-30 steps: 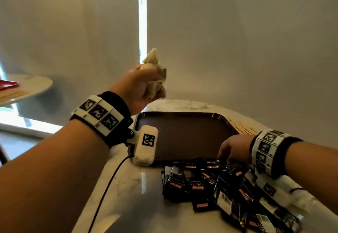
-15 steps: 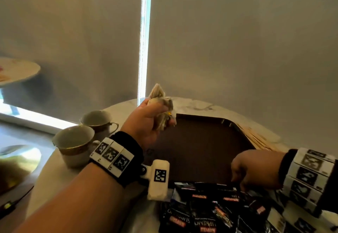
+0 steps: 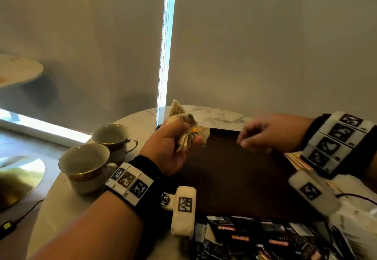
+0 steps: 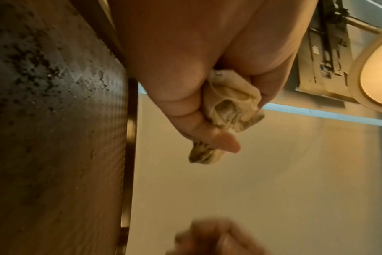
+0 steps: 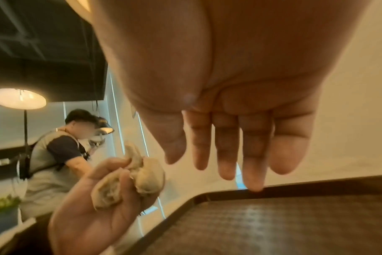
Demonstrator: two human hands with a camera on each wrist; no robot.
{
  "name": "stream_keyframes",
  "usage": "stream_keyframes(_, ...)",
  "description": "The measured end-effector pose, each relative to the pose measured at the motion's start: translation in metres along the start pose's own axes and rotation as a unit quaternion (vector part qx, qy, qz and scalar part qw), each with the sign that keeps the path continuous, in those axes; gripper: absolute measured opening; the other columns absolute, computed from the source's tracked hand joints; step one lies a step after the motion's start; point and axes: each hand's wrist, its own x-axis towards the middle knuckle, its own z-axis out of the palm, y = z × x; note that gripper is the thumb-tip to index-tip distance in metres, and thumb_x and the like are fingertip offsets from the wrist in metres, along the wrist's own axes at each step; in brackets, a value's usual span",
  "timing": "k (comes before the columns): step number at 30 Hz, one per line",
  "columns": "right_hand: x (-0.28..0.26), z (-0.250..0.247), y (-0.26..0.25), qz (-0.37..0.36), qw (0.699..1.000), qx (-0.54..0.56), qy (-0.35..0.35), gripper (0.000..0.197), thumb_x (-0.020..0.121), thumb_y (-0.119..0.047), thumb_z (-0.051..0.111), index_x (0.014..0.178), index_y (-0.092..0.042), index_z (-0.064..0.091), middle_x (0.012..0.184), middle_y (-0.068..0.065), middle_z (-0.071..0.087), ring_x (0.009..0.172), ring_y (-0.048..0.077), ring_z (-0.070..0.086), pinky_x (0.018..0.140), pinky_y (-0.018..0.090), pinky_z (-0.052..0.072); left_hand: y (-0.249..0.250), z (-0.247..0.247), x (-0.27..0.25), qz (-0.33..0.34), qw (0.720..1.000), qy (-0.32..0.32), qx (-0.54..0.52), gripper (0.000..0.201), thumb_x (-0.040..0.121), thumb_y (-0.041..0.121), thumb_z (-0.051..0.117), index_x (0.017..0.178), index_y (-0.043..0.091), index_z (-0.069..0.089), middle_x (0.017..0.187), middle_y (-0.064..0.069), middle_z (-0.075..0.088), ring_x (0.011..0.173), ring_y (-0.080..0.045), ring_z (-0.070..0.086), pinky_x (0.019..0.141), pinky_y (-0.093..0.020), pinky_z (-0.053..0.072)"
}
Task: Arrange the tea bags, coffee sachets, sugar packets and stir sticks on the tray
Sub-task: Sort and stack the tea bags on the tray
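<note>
My left hand [image 3: 169,145] is curled round a crumpled bunch of tea bags [image 3: 186,129], pale and papery, raised over the tray's 10 o'clock corner. In the left wrist view the thumb pins the bunch [image 4: 227,103] against the fingers.

My right hand [image 3: 263,134] hangs above the tray's far edge, around 1 o'clock, fingers loose and spread, holding nothing; the right wrist view shows the palm [image 5: 240,86] open with fingertips toward the tea bags.

The brown tray [image 3: 234,178] lies bare on the marble table [image 3: 214,114]. Coffee sachets [image 3: 255,239], black, are heaped at its 6 o'clock edge. Stir sticks [image 3: 293,158] lie at 3 o'clock, partly hidden by my right wrist. Two cups [image 3: 98,157] stand at 9 o'clock.

Half a second ago the right hand was down at the sachet heap; it has lifted clear and crossed toward the left. The left hand has barely shifted.
</note>
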Motion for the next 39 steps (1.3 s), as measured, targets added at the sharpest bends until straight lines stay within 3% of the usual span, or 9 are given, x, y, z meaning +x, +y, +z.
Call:
stream_keyframes(3,0.025,0.01,-0.025,-0.048,0.986,0.161,0.02,0.015,0.09,-0.017,0.07,0.104,-0.018,0.067,0.095,0.007,0.069,0.084,0.015,0.066,0.069,0.029,0.053,0.0,-0.002,0.003,0.012,0.999,0.014,-0.027,0.022,0.094,0.002,0.053,0.116,0.001,0.055,0.079,-0.013,0.069,0.066,-0.022,0.068,0.056,-0.026,0.059)
stream_keyframes(9,0.064,0.036,-0.041,-0.085,0.966,0.241,0.032,0.023,0.086,-0.005,0.073,0.104,-0.019,0.066,0.105,0.013,0.075,0.086,0.02,0.07,0.068,0.031,0.056,0.001,0.0,0.001,0.014,0.999,-0.018,-0.042,0.014,0.091,0.002,0.051,0.103,-0.001,0.058,0.077,-0.017,0.068,0.065,-0.023,0.069,0.057,-0.025,0.059)
stream_keyframes(16,0.075,0.037,-0.038,-0.075,0.937,0.338,0.049,0.015,0.088,0.004,0.067,0.087,-0.01,0.064,0.074,0.008,0.069,0.062,0.017,0.063,0.058,0.032,0.053,0.004,-0.007,0.006,0.013,0.999,0.003,-0.036,0.022,0.095,0.003,0.052,0.116,0.003,0.056,0.099,-0.022,0.067,0.08,-0.03,0.072,0.067,-0.031,0.061)
stream_keyframes(20,0.079,0.033,-0.039,-0.058,0.923,0.374,0.069,0.016,0.09,0.005,0.062,0.086,-0.01,0.062,0.075,0.011,0.067,0.066,0.021,0.064,0.06,0.033,0.056,0.004,-0.009,0.009,0.024,0.999,0.018,-0.034,0.024,0.094,0.003,0.052,0.118,0.003,0.057,0.093,-0.018,0.067,0.077,-0.028,0.073,0.069,-0.035,0.062)
stream_keyframes(24,0.081,0.031,-0.043,-0.047,0.897,0.433,0.073,0.018,0.093,0.006,0.056,0.086,-0.01,0.058,0.078,0.013,0.063,0.066,0.024,0.063,0.055,0.032,0.056,0.004,-0.013,0.013,0.02,0.998,0.046,-0.025,0.029,0.094,0.001,0.054,0.123,0.002,0.056,0.095,-0.021,0.065,0.08,-0.027,0.07,0.059,-0.032,0.061)
stream_keyframes(29,0.086,0.025,-0.043,-0.036,0.908,0.402,0.11,0.016,0.094,0.001,0.058,0.093,-0.014,0.061,0.085,0.009,0.065,0.063,0.018,0.061,0.055,0.031,0.052,0.004,-0.019,0.018,0.026,0.997,0.07,0.018,0.039,0.089,0.0,0.062,0.126,0.007,0.055,0.102,-0.021,0.062,0.081,-0.025,0.066,0.054,-0.03,0.056)
stream_keyframes(33,0.09,0.026,-0.045,-0.053,0.92,0.375,0.106,0.017,0.091,-0.001,0.063,0.097,-0.016,0.064,0.089,0.009,0.067,0.067,0.018,0.061,0.055,0.03,0.05,0.002,-0.021,0.023,0.045,0.994,0.081,0.065,0.075,0.065,0.009,0.086,0.134,0.008,0.057,0.115,-0.018,0.065,0.097,-0.028,0.066,0.062,-0.034,0.056)
stream_keyframes(36,0.092,0.032,-0.047,-0.078,0.928,0.352,0.088,0.018,0.089,-0.001,0.066,0.1,-0.016,0.066,0.083,0.008,0.069,0.063,0.018,0.063,0.053,0.031,0.049,0.001,-0.022,0.023,0.054,0.994,0.067,0.069,0.071,0.07,0.009,0.086,0.134,0.009,0.055,0.118,-0.019,0.069,0.095,-0.03,0.071,0.065,-0.036,0.057)
stream_keyframes(39,0.094,0.038,-0.049,-0.09,0.93,0.346,0.085,0.018,0.089,-0.002,0.068,0.101,-0.016,0.066,0.079,0.006,0.07,0.063,0.019,0.063,0.054,0.032,0.049,-0.001,-0.025,0.025,0.064,0.992,0.082,0.071,0.059,0.081,-0.004,0.072,0.134,0.011,0.053,0.12,-0.023,0.066,0.089,-0.031,0.071,0.061,-0.033,0.055)
